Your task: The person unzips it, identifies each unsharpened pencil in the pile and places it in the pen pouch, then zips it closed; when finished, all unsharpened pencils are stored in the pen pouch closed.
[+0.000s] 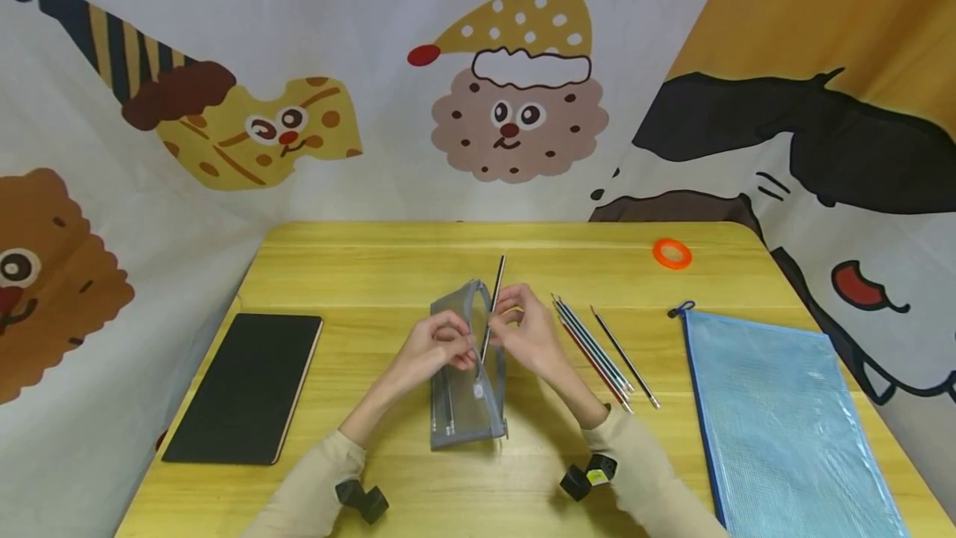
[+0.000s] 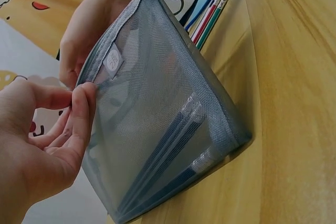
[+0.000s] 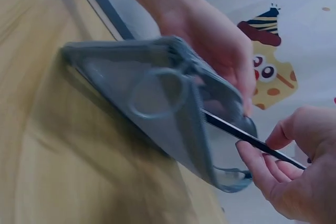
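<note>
A grey mesh zip pencil case stands on the table with its mouth spread. My left hand pinches the near side of its top edge between thumb and fingers. In my right hand, thumb and fingertips grip a dark pencil, slanted with its lower end inside the mouth. Through the mesh in the left wrist view, several pencils lie along the bottom of the case. A ring pull hangs at one end of it.
Several pencils lie right of my right hand, one dark pencil apart from them. Farther right is a blue mesh zip folder. An orange tape roll lies at the back, a black notebook at the left.
</note>
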Demonstrator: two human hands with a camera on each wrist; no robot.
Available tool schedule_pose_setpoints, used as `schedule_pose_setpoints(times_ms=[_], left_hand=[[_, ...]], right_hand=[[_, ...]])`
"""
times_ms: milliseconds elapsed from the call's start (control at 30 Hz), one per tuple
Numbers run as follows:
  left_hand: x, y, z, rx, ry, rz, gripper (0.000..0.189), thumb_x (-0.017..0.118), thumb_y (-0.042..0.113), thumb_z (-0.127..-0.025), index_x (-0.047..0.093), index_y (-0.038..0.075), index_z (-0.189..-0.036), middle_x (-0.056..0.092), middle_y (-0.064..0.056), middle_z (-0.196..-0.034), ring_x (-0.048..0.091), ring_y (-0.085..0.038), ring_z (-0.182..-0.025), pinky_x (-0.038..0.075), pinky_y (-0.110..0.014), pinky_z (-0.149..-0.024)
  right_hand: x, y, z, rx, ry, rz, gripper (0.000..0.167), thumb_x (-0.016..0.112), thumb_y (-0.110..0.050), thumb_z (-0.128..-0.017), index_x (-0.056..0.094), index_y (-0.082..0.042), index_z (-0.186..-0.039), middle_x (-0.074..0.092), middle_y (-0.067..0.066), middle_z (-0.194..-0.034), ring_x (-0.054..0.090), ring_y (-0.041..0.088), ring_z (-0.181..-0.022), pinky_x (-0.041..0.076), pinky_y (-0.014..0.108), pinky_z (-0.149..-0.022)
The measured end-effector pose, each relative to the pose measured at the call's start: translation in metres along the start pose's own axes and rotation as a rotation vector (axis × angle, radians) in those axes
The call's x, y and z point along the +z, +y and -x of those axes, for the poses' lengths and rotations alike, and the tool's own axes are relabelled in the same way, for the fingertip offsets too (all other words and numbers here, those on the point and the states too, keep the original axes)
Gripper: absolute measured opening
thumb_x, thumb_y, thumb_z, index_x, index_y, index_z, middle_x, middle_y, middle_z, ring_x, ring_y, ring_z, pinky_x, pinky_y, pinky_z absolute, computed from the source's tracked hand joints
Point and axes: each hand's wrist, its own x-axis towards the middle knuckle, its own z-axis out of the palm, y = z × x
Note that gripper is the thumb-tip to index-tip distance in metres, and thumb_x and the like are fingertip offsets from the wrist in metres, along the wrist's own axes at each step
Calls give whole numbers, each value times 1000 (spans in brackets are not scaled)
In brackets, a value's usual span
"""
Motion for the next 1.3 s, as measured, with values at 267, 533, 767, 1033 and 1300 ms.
schedule_pose_setpoints(times_ms=[267,533,767,1033,1300], left_hand=[[-3,-2,1,7,13,-7,19,63,6,-95,56,-7,-108,72,-11,-83,71,-17,-71,66,-47,-77],[-6,-3,2,13,9,-7,19,62,6,-96,55,-7,-108,71,-10,-82,71,-17,-71,66,-45,-76],[-7,-3,4,15,5,4,19,62,6,-96,56,-7,-107,71,-11,-82,71,-17,-72,66,-35,-72],[-7,-3,4,12,9,-4,18,63,7,-96,56,-6,-107,71,-10,-82,71,-17,-72,66,-42,-75],[-7,-1,5,15,3,5,19,63,8,-97,56,-6,-106,72,-12,-84,71,-16,-72,66,-46,-77]], right_hand=[[10,5,7,-3,-99,145,33,63,4,-85,56,1,-117,65,15,-100,66,19,-80,64,28,-62],[9,6,8,-35,-250,198,31,62,2,-87,55,6,-117,66,17,-95,67,17,-75,64,29,-61],[7,6,7,-31,-339,221,33,60,0,-90,56,7,-122,70,18,-95,70,16,-71,64,29,-62],[-2,3,8,-5,-339,118,31,56,2,-96,51,12,-125,65,28,-102,72,31,-80,67,41,-74],[-20,-1,5,10,-234,192,28,60,-3,-95,58,6,-122,67,23,-101,70,27,-80,66,49,-75]])
